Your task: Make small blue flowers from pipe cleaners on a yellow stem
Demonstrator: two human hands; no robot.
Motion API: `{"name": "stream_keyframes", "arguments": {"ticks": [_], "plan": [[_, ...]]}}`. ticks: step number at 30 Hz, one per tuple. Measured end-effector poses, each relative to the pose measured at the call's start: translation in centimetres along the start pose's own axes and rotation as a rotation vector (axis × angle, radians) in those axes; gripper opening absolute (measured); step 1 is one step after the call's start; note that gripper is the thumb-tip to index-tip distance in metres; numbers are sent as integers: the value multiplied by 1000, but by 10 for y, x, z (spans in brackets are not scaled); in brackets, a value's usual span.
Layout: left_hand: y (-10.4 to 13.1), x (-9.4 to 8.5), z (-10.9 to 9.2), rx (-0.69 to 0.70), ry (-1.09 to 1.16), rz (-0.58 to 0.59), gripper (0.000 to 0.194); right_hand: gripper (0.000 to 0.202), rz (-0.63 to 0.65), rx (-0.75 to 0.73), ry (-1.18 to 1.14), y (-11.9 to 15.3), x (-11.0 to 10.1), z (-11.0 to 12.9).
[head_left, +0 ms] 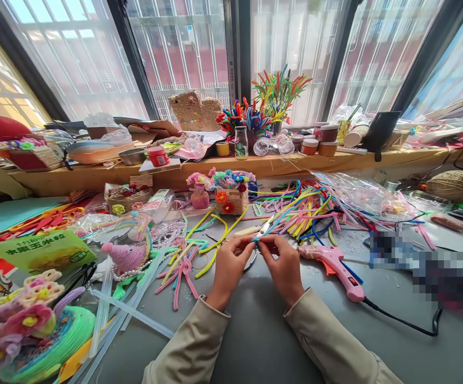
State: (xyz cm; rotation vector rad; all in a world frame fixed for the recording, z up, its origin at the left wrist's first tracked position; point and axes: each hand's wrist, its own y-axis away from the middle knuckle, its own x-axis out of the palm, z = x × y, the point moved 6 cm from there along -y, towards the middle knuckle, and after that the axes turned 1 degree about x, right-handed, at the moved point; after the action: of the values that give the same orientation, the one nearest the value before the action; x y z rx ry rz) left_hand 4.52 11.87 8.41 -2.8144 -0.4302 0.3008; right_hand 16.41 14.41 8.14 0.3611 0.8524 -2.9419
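Observation:
My left hand (231, 266) and my right hand (281, 264) meet at the middle of the grey table. Their fingertips pinch a small blue-green piece (255, 239) between them, mostly hidden by the fingers. Just beyond lie scissors (264, 228) with open blades pointing away. A pink glue gun (341, 268) with a black cord rests right of my right hand. Left of my left hand are yellow pipe cleaners (220, 240) and a pink pipe-cleaner shape (184, 271). A heap of coloured pipe cleaners (307, 213) lies beyond my right hand.
Clear glue sticks (135, 313), a pink knitted piece (128, 258) and a green flower arrangement (61, 336) lie left. A woven flower basket (231, 200) stands behind my hands. Jars and a glass bottle (241, 144) line the sill (199, 169). Twine (453, 186) sits far right.

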Motion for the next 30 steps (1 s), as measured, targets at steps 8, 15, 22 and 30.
{"name": "stream_keyframes", "arguments": {"ticks": [8,15,22,30], "plan": [[-4,-1,14,-194,277,1,21,15,27,161,-325,-3,2,-6],[-3,8,11,-273,399,123,21,20,78,332,-570,-7,5,-19],[1,14,8,-309,481,209,20,18,210,541,-814,0,18,-19],[8,23,3,-454,721,343,33,19,147,356,-662,-9,6,-15]]}}
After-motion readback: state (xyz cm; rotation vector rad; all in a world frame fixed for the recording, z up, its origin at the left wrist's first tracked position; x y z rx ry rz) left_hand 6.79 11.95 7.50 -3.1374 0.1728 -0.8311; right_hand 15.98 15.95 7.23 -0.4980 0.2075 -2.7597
